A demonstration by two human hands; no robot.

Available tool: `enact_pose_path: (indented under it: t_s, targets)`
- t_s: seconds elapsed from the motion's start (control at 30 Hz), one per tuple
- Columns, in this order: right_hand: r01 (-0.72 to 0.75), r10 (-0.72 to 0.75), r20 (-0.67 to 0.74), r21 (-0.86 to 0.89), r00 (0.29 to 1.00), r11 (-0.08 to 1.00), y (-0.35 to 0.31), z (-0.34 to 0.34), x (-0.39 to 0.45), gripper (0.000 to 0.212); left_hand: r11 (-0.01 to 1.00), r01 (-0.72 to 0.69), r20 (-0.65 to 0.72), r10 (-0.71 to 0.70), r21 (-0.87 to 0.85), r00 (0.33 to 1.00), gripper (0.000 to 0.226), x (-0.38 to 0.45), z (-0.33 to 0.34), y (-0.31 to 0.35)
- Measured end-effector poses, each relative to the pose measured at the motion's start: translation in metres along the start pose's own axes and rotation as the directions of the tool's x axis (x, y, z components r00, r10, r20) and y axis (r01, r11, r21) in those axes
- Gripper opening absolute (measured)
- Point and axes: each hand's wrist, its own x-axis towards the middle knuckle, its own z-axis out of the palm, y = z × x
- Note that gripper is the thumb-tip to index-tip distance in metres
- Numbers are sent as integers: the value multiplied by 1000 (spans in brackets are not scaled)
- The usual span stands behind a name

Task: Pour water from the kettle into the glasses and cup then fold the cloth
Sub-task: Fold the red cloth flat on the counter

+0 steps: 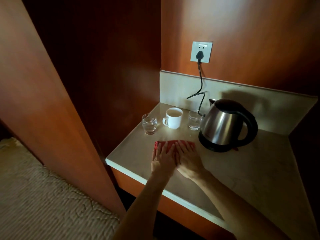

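Observation:
A small folded red cloth (189,144) lies on the pale counter (251,167) near its front left corner. My left hand (162,158) and my right hand (187,159) rest flat on the cloth side by side, fingers stretched out, and cover most of it. Behind the cloth stand a glass (149,124) with water in it, a white cup (173,118) filled with liquid, and a second glass (195,120) with water. The steel kettle (225,124) with a black handle sits on its base to the right of the second glass.
A black cord (200,84) runs from the wall socket (201,51) down behind the glasses to the kettle's base. Dark wood panels enclose the counter at the left and back. Patterned carpet (43,196) lies at the lower left.

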Motion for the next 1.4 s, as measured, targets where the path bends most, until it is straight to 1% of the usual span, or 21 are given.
enact_pose_path:
  t_s: [0.1, 0.2, 0.3, 0.33, 0.43, 0.47, 0.53, 0.6, 0.63, 0.7, 0.8, 0.83, 0.9, 0.97, 1.07, 1.17, 1.23, 1.3, 1.4]
  targets:
    - [30, -31, 26, 30, 999, 999, -43, 5, 22, 51, 999, -13, 4, 13, 51, 1000, 56, -3, -6, -54]
    - [61, -63, 38, 72, 997, 996, -83, 4, 28, 55, 999, -42, -116, 44, 16, 992, 48, -19, -15, -93]
    - [105, -107, 52, 45, 993, 993, -101, -6, 18, 56, 998, -58, -208, 55, -12, 977, 45, -38, -25, -103]
    - [113, -116, 74, 40, 991, 993, -103, -9, 12, 59, 996, -90, -230, 90, 12, 969, 42, -46, -24, -103]
    - [146, -145, 133, 1, 980, 989, -100, -21, -16, 69, 989, -146, -224, 150, 33, 963, 36, -68, -16, -93]
    - [146, -143, 160, -4, 977, 989, -95, -26, -26, 68, 987, -156, -242, 160, 35, 957, 35, -75, -16, -84]
    - [134, -127, 195, -22, 973, 991, -79, -30, -44, 66, 982, -180, -235, 186, 47, 954, 34, -85, -23, -55]
    - [111, -98, 231, -44, 968, 993, -60, -37, -62, 70, 969, -234, -191, 244, 72, 951, 35, -90, -26, -24]
    - [103, -85, 226, -65, 970, 993, -49, -40, -72, 72, 966, -249, -145, 257, 71, 955, 34, -90, -24, -9]
    - [76, -57, 197, -91, 979, 993, -29, -55, -92, 65, 963, -266, -99, 270, 48, 958, 33, -87, -19, 19]
    - [-18, 34, 154, -104, 988, 994, 4, -63, -111, 57, 960, -281, -56, 280, -3, 958, 36, -72, -1, 54]
    - [-35, 54, 164, -115, 985, 993, 13, -61, -113, 56, 959, -283, -33, 283, -6, 959, 37, -67, 4, 61]
    - [14, 11, 180, -140, 984, 990, 28, -49, -111, 54, 958, -287, 11, 287, -3, 958, 40, -53, 15, 65]
    - [68, -45, 168, -132, 985, 989, 34, -43, -101, 50, 962, -273, 26, 273, -12, 962, 41, -38, 24, 56]
    - [116, -113, 37, -121, 993, 986, 36, -33, -68, 49, 971, -239, -30, 238, -30, 971, 41, -13, 22, 44]
    - [26, -30, -64, -66, 998, 997, 30, -20, -25, 45, 971, -226, -73, 220, -77, 973, 40, 13, 15, 29]
    - [-22, 21, -60, -23, 998, 999, 22, -12, 3, 46, 973, -198, -118, 185, -118, 976, 38, 31, 10, 11]
    - [6, -7, -61, -10, 998, 1000, 15, -1, 27, 47, 970, -199, -162, 176, -137, 971, 37, 44, 6, -8]
    - [32, -32, -50, 13, 998, 999, -2, 7, 51, 47, 977, -200, -192, 182, -77, 964, 38, 48, 3, -41]
